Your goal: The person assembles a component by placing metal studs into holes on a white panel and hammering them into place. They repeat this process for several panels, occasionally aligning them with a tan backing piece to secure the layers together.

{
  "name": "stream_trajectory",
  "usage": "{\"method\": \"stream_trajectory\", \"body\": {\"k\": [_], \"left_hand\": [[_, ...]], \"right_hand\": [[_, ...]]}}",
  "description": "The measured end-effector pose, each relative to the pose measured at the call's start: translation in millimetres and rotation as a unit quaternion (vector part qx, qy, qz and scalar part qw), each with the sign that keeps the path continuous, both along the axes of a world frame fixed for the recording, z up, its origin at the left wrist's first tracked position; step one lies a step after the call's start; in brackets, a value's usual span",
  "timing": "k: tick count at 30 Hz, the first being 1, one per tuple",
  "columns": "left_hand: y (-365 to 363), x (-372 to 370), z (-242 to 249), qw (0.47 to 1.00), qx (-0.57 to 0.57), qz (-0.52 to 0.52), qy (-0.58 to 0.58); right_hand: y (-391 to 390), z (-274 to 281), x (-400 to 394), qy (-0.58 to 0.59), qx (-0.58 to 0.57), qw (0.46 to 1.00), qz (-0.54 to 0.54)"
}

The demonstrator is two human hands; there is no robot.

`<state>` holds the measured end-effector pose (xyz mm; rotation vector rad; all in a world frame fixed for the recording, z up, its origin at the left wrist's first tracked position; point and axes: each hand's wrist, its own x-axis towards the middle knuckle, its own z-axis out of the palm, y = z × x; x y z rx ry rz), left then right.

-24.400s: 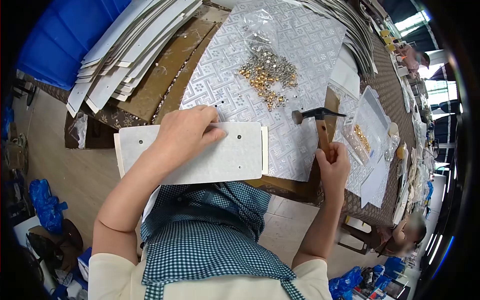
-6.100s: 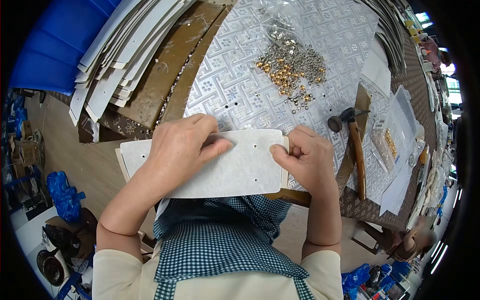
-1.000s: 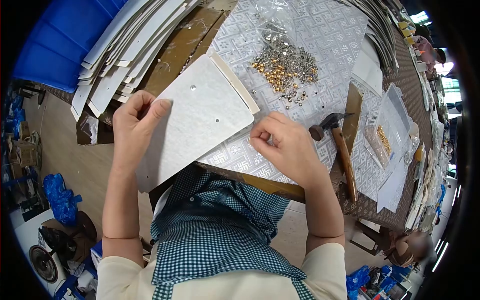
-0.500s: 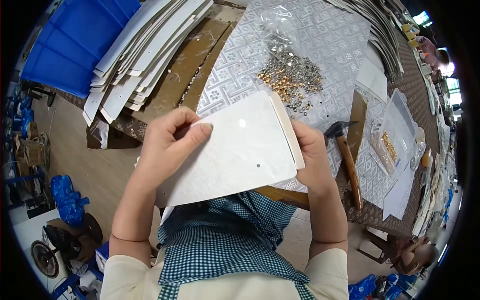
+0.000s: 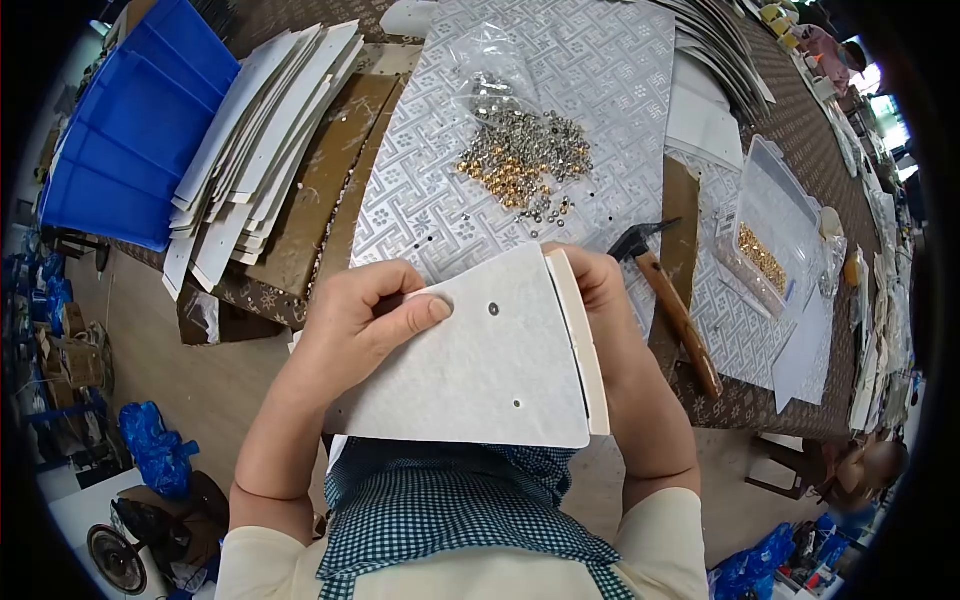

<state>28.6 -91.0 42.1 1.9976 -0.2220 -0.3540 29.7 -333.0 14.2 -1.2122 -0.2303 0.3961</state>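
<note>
In front of my apron I hold a flat white panel [image 5: 450, 385] with a cream-edged piece [image 5: 578, 345] along its right side. My left hand [image 5: 375, 320] grips the upper left edge, thumb on the face and fingers behind. Around the right edge, my right hand [image 5: 592, 285] is closed, its fingertips partly hidden behind the panel. A dark metal-ringed eyelet [image 5: 493, 309] shows near the top of the face. Lower down is a small hole [image 5: 517, 404]. Beyond the panel lies a heap of silver and gold eyelets [image 5: 525, 160] on patterned sheeting.
A hammer [image 5: 675, 310] lies right of my right hand. Behind it stands a clear plastic box [image 5: 770, 200] with gold pieces. At left are stacked white panels [image 5: 265, 150] and a blue bin [image 5: 140, 130]. A person [image 5: 825, 50] sits at the far right.
The panel and both hands sit lower in view and the table scene has shifted. The panel's upper spot, white before, now shows a dark ring. Both hands keep their hold.
</note>
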Motion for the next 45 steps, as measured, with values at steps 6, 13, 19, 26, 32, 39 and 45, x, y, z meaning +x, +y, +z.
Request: {"method": "stream_trajectory", "body": {"k": [6,13,19,26,32,39,45], "left_hand": [[-5,-6,0,1.0,-0.001,-0.005,0.012],[16,-12,-7,0.999,0.02,0.038,-0.009],[59,10,-20,0.979,0.069,0.174,-0.085],[37,23,-20,0.984,0.094,0.134,-0.066],[31,23,-19,0.982,0.166,0.071,-0.057],[28,25,-24,0.973,0.211,0.045,-0.084],[27,26,-23,0.972,0.23,0.043,-0.036]], "right_hand": [[-1,5,-8,-0.027,-0.066,0.997,-0.028],[1,4,-5,-0.099,-0.165,0.98,-0.047],[-5,5,8,-0.037,-0.152,0.987,-0.034],[0,3,10,-0.093,-0.321,0.94,-0.069],[0,1,8,-0.104,-0.433,0.893,-0.064],[4,-2,8,-0.161,-0.505,0.844,-0.082],[7,1,9,-0.167,-0.535,0.825,-0.07]]}}
